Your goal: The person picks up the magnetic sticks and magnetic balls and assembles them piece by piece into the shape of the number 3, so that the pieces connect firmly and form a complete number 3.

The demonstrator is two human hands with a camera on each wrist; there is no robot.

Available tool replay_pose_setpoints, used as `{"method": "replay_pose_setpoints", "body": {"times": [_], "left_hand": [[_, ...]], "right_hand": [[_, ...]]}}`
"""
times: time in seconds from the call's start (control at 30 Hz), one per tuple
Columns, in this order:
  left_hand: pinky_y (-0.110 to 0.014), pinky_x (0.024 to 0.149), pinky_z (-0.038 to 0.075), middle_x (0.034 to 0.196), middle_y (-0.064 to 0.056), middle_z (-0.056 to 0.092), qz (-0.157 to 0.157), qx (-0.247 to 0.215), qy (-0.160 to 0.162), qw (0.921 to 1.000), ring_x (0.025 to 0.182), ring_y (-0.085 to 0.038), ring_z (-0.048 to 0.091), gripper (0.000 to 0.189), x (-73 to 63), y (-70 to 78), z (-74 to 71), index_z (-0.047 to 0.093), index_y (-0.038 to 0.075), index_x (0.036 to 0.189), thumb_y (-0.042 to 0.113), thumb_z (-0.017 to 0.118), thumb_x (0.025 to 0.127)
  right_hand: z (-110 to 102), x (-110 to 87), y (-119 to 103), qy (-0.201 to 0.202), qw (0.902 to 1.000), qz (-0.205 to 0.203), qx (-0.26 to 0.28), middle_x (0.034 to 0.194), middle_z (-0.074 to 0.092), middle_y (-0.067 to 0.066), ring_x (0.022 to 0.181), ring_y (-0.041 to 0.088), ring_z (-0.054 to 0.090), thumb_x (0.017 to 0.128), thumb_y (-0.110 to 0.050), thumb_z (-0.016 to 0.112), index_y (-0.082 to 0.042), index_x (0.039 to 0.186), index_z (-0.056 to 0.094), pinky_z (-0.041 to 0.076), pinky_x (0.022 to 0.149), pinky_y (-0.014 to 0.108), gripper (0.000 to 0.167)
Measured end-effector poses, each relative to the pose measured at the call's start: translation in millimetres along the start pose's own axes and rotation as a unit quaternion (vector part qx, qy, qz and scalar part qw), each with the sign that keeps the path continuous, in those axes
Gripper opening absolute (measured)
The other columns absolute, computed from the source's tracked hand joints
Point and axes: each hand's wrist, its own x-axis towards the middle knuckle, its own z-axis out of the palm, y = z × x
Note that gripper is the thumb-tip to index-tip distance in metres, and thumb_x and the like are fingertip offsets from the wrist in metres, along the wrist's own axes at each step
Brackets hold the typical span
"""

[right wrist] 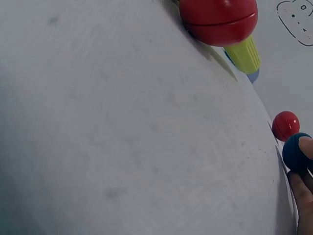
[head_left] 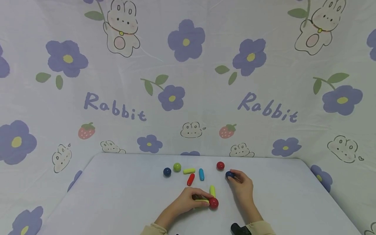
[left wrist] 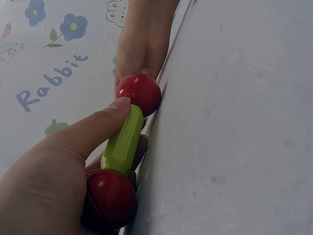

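Observation:
My left hand [head_left: 189, 199] grips a yellow-green stick [left wrist: 123, 139] low over the white table, thumb on one side and fingers on the other. At its far end, by the thumb tip, is a red ball [head_left: 213, 203]. A second red ball [left wrist: 111, 198] sits at the near end, by the palm, hidden in the head view. Another yellow-green stick [head_left: 212, 191] extends from the far red ball toward the back. Farther back on the right, my right hand [head_left: 243, 187] pinches a dark blue ball [head_left: 229, 174] between thumb and fingers. Beside that ball is a loose red ball [head_left: 220, 165].
Behind my left hand lie a red stick [head_left: 191, 179], a blue stick [head_left: 201, 174] and a yellow-green stick [head_left: 189, 170]. Left of them are a green ball [head_left: 177, 167] and another dark blue ball [head_left: 167, 172]. A patterned cloth [head_left: 205, 81] hangs behind the table [head_left: 117, 195].

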Motion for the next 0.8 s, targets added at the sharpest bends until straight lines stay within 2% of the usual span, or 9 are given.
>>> {"method": "replay_pose_setpoints", "body": {"times": [0.2,0.43,0.57,0.8], "left_hand": [[-0.025,0.067,0.048,0.095,0.012,0.065,0.002,0.005,0.001,1.0,0.078,-0.009,0.056,0.03,0.0,0.1,0.0,0.068,0.025,0.106,0.027,0.07,0.076],[-0.025,0.068,0.048,0.095,0.011,0.065,0.004,0.004,0.002,1.0,0.079,-0.009,0.057,0.029,0.1,0.4,-0.3,0.068,0.024,0.105,0.026,0.07,0.076],[-0.025,0.068,0.048,0.094,0.009,0.065,0.007,0.002,0.006,1.0,0.078,-0.01,0.057,0.029,-1.8,6.5,-0.3,0.068,0.019,0.106,0.022,0.07,0.077],[-0.028,0.069,0.048,0.095,0.0,0.066,0.017,-0.008,0.008,0.9998,0.079,-0.013,0.057,0.029,-5.6,22.8,-1.7,0.067,0.009,0.106,0.013,0.069,0.078]], "right_hand": [[5,-2.4,-3,-0.017,0.9996,-0.013,0.019,0.111,0.059,0.008,0.103,0.018,0.055,0.08,-0.004,0.066,-0.005,0.107,0.063,0.043,0.08,0.018,0.027],[11,-2.4,-3,-0.023,0.9997,-0.008,0.005,0.111,0.059,0.008,0.102,0.019,0.056,0.081,-0.008,0.066,-0.007,0.108,0.064,0.044,0.079,0.021,0.027],[14,-3.7,-4,-0.029,0.9995,-0.01,0.0,0.11,0.06,0.008,0.1,0.019,0.057,0.08,-0.007,0.067,-0.006,0.107,0.064,0.045,0.078,0.02,0.028],[19,-6.1,-8,-0.044,0.9984,-0.017,0.03,0.105,0.062,0.01,0.096,0.021,0.059,0.078,-0.007,0.069,-0.001,0.106,0.064,0.047,0.075,0.021,0.029]]}}
